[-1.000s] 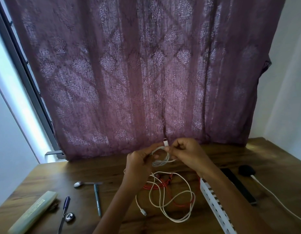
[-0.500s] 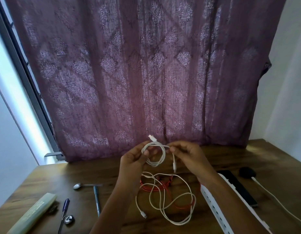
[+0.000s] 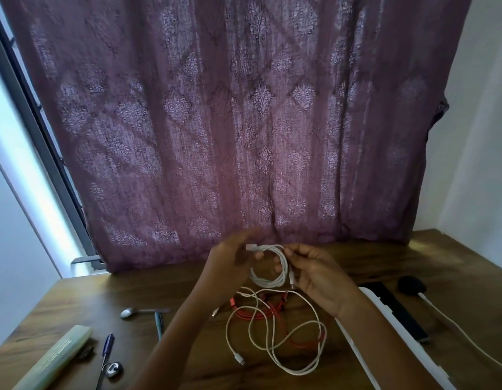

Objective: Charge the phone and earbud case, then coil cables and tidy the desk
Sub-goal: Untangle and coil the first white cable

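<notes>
Hands hold a small white cable coil (image 3: 268,280) between them, above the surface (image 3: 75,299): L hand (image 3: 230,261) pinches its plug end, R hand (image 3: 318,280) grips its other side w/ curled fingers. Just below them a loose white cable (image 3: 269,334) lies tangled over a red cable (image 3: 244,311); a white power strip (image 3: 399,350) runs under the R forearm.

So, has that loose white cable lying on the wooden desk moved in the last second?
No. The loose white cable lies just as before, its plug end keeping the same gap from the silver metal spoon.
</notes>
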Available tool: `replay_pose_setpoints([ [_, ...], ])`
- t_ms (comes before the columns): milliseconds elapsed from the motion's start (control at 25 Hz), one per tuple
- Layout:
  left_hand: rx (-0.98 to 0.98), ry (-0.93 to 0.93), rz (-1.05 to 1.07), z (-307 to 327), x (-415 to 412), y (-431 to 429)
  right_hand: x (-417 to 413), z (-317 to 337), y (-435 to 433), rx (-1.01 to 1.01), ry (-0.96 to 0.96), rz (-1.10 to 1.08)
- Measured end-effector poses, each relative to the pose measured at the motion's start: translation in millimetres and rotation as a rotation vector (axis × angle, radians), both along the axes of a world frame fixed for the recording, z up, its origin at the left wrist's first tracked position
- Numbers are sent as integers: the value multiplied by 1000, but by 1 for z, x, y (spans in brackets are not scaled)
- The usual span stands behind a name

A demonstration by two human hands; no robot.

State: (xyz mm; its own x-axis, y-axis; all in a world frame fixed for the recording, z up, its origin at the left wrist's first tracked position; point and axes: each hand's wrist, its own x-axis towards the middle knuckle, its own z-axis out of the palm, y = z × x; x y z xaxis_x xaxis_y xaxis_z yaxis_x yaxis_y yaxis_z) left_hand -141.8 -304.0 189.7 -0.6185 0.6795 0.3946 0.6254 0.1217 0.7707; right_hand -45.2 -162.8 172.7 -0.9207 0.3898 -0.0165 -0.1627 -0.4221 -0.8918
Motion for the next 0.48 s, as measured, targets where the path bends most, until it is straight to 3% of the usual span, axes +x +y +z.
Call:
replay_pose_setpoints([
  [120,-93,94,20,8,2,-4,0,2,2,42,14,-10],
  [240,-62,19,97,4,3,-4,0,-3,1,478,-55,-203],
  [320,-20,-89,137,-1,5,-3,-1,-4,-1,657,-50,-310],
  [400,31,-221,143,-2,8,-2,-2,-5,-4,687,-33,-314],
  [480,45,-270,145,-2,13,-2,-3,-6,-6,596,-42,-255],
])
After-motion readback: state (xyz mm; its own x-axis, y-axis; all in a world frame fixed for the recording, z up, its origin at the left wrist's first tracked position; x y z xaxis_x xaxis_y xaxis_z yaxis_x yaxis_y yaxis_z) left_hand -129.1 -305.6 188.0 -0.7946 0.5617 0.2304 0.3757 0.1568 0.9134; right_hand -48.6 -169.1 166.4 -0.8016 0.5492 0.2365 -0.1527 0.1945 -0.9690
